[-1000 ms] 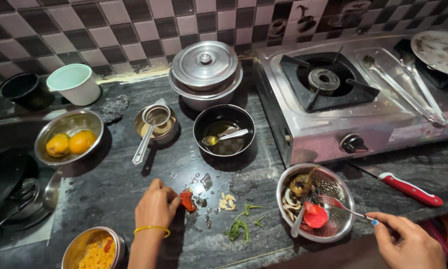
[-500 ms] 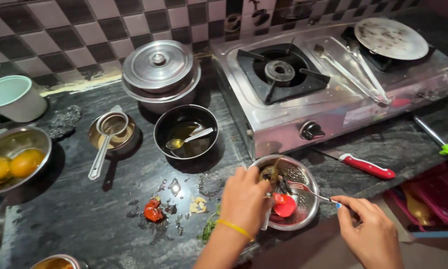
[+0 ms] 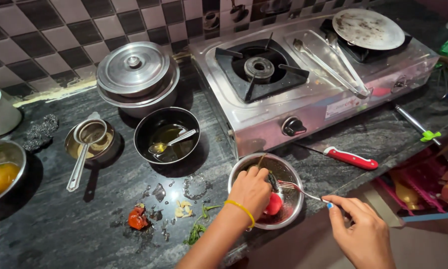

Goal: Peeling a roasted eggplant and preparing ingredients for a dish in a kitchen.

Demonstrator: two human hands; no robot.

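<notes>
A small steel bowl sits at the counter's front edge, in front of the stove. My left hand, with a yellow band on the wrist, reaches into it, fingers curled over the dark contents; a red tomato piece lies just beside the hand. What the fingers grip is hidden. My right hand pinches the handle of a fork whose tines rest inside the bowl.
A gas stove with tongs and a flat pan stands behind. A red-handled knife lies right of the bowl. A black bowl with oil and a spoon, a strainer cup, a lidded pot and vegetable scraps sit left.
My left hand left the red scrap on the counter and moved right into the steel bowl. The view shifted right and closer. My right hand stayed on the fork.
</notes>
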